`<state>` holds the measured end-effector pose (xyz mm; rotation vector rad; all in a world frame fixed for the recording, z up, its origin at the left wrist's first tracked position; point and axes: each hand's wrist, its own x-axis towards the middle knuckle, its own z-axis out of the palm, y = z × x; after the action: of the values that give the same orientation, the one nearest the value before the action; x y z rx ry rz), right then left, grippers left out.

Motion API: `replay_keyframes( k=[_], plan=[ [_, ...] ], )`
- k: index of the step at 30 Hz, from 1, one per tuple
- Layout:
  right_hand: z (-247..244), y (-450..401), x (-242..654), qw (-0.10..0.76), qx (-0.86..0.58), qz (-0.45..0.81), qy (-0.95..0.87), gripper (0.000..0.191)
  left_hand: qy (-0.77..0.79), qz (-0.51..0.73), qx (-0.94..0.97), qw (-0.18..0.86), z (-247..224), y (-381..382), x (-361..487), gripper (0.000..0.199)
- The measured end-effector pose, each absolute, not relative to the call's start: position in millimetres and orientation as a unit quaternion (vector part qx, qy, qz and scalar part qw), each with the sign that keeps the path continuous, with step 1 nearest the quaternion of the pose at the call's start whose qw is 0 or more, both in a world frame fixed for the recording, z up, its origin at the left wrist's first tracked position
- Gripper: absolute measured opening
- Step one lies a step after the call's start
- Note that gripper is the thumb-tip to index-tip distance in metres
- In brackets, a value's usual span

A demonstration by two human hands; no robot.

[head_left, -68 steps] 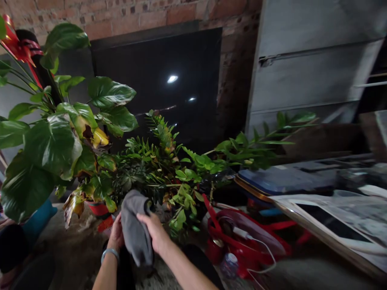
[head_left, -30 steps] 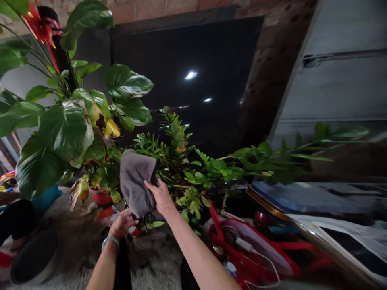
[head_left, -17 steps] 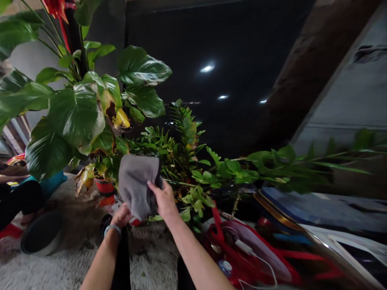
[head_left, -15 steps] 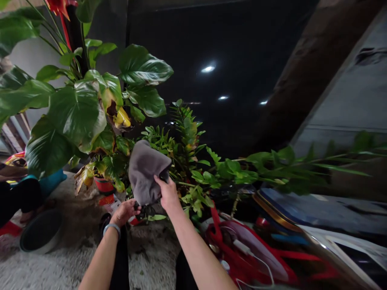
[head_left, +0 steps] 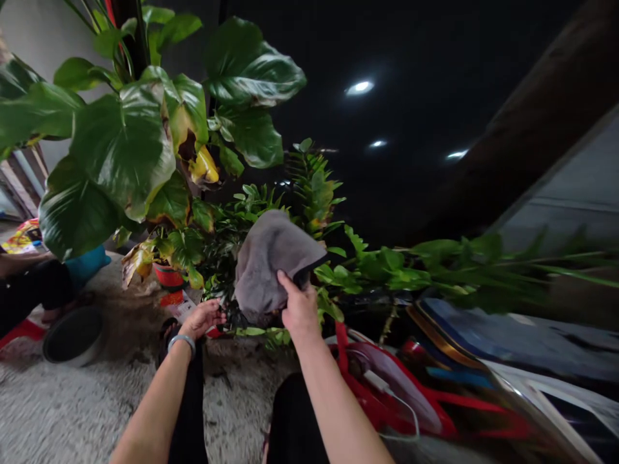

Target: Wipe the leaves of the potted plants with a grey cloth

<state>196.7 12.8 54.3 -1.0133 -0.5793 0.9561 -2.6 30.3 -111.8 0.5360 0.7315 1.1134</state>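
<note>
Since I've got the right hand (head_left: 300,310) clamped on the cloth (head_left: 267,265), that's the near one; from the left hand (head_left: 202,318) it's just off to the right, not touching, bunched with no clear long axis. Can't tell from here if those half-curled left fingers hold anything. Count: one cloth, two hands, one tub (head_left: 81,356), one red bag (head_left: 387,394).

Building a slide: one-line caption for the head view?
Right hand grips gray fabric in front of leafy plants, with the left hand near the fabric.

One cloth (head_left: 273,264), one basin (head_left: 84,356)
</note>
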Motion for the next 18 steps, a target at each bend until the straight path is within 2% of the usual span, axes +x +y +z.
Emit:
replay_keyframes(
  k=[8, 14, 18],
  plan=[
    [-54, -22, 178, 0.589, -0.560, 0.534, -0.234, 0.041, 0.377, 0.544, 0.203, 0.722, -125, 34, 27, 0.033],
    [-64, -14, 178, 0.585, -0.601, 0.477, -0.264, 0.055, 0.367, 0.546, 0.200, 0.726, -139, 32, 53, 0.033],
    [-69, -18, 179, 0.584, -0.617, 0.444, -0.283, 0.052, 0.368, 0.551, 0.193, 0.724, -144, 35, 57, 0.034]
  ],
)
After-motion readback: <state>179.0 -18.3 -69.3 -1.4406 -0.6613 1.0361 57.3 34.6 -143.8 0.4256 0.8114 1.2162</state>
